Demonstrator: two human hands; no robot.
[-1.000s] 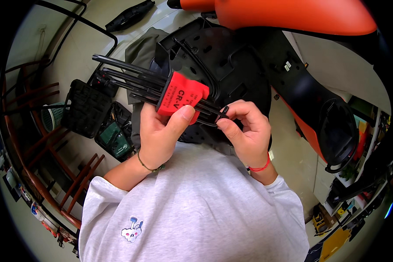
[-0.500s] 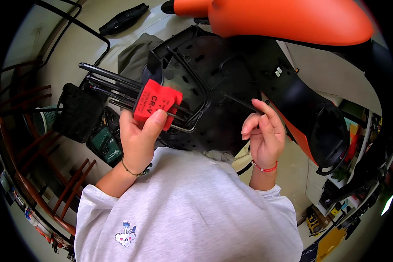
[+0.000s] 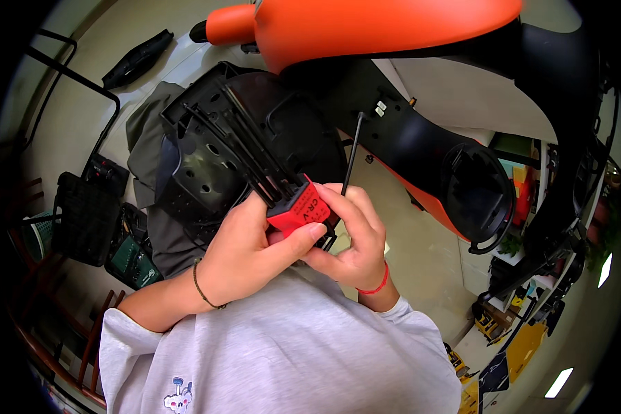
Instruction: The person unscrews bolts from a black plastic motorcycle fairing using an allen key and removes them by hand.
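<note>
My left hand is closed around a red plastic holder in front of my chest. A bundle of dark hex keys fans out of it, pointing up and to the left. One separate long black hex key is in my right hand, standing nearly upright between the fingers. My right fingertips also touch the right side of the red holder. Behind the keys, a black molded plastic part with round holes rests on my lap.
A large orange shell with black parts spans the far side. At left lie an open black tool case, a green tool and a basket. A long black piece lies on the floor. Shelves stand at right.
My hands have come together. The holder moved right and turned, so its keys point more upward. My right hand moved left to the holder, and its hex key swung upright. The view shifted too.
</note>
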